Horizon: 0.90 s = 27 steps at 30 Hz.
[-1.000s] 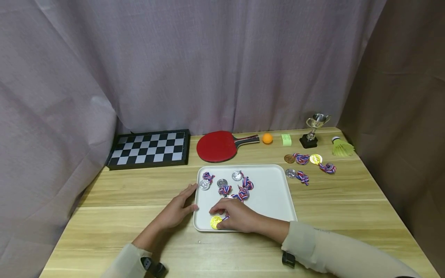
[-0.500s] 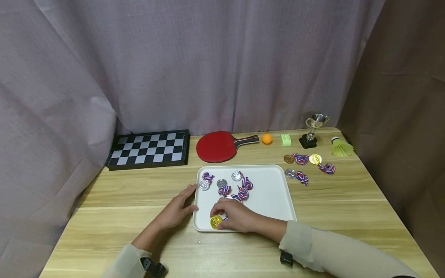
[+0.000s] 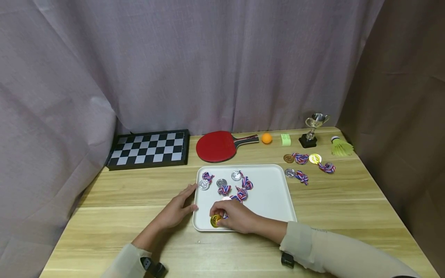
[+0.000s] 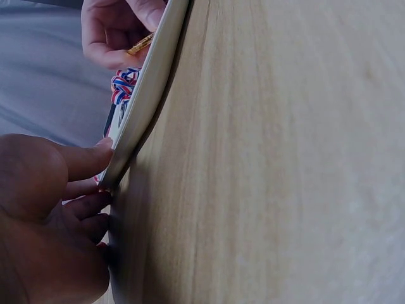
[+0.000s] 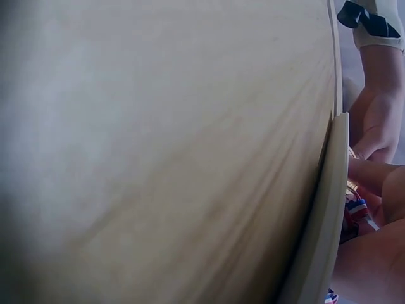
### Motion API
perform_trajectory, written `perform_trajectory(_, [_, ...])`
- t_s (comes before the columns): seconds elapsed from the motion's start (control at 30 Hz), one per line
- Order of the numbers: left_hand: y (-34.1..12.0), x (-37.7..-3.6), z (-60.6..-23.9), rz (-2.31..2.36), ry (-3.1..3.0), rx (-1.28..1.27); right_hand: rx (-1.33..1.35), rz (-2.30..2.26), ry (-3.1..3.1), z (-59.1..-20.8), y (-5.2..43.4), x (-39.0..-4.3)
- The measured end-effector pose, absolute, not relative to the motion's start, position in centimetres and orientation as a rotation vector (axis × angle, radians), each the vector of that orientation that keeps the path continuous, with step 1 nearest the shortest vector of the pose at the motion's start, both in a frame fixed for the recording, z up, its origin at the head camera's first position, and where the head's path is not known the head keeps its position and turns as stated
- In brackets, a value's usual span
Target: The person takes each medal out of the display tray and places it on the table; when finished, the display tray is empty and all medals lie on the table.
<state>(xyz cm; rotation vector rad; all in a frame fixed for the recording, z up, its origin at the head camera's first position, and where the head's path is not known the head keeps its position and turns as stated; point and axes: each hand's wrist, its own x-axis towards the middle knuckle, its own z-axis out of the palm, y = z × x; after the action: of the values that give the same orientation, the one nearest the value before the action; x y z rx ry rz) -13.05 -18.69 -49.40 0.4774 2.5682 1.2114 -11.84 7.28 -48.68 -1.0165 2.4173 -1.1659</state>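
R grip (image 3: 238,217) pinching gold medal (image 3: 214,221), tipped up vs prev; L grip (image 3: 175,209) spread, touching tray (image 3: 269,189)

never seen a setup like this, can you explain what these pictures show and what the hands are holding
There's no machine arm here, just a person's two bare hands. The wide picture comes from a camera worn on the head, looking forward and down at a wooden table. The two sideways-looking close-ups come from cameras on the left and right wrists.

The right hand pinches a gold medal at the near side of a white tray. The left hand holds nothing up; it touches the tray's left rim.

Silver medals with striped ribbons lie in the tray. Around it are a checkered board, red paddle, orange ball, green block, trophy, shuttlecock and three more medals.
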Motion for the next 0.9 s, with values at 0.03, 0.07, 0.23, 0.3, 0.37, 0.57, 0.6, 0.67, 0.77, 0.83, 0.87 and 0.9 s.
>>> perform_trajectory(0.03, [-18.7,-13.1,-49.4,1.211,2.57,0.48,-1.016,-1.18,2.414,-48.7,7.3,-11.8])
perform_trajectory(0.07, [-18.7,-13.0,-49.4,1.21,2.572,0.481,-1.003,-1.191,2.411,-48.6,7.3,-11.8])
perform_trajectory(0.23, [-18.7,-12.9,-49.4,1.228,2.586,0.5,-0.984,-1.233,2.398,-48.5,7.4,-11.9])
perform_trajectory(0.3, [-18.7,-12.9,-49.4,1.23,2.588,0.501,-0.974,-1.243,2.397,-48.5,7.5,-12.0])
perform_trajectory(0.37, [-18.7,-12.9,-49.4,1.229,2.584,0.497,-0.972,-1.259,2.393,-48.3,7.6,-12.0])
perform_trajectory(0.57, [-18.6,-13.0,-49.2,1.217,2.56,0.47,-0.903,-1.333,2.329,-47.5,8.5,-12.0])
perform_trajectory(0.6, [-18.6,-13.0,-49.2,1.215,2.559,0.469,-0.876,-1.341,2.318,-47.4,8.8,-12.1])
perform_trajectory(0.67, [-18.6,-13.0,-49.2,1.215,2.558,0.467,-0.833,-1.362,2.301,-47.0,9.3,-12.2])
perform_trajectory(0.77, [-18.6,-13.0,-49.2,1.215,2.562,0.463,-0.779,-1.39,2.287,-46.4,10.4,-12.4])
perform_trajectory(0.83, [-18.6,-13.0,-49.2,1.214,2.563,0.457,-0.748,-1.411,2.286,-46.0,11.3,-12.6])
perform_trajectory(0.87, [-18.6,-13.0,-49.2,1.212,2.565,0.456,-0.736,-1.418,2.291,-45.8,11.8,-12.7])
perform_trajectory(0.9, [-18.6,-13.0,-49.2,1.211,2.567,0.454,-0.714,-1.432,2.287,-45.5,12.3,-12.7])
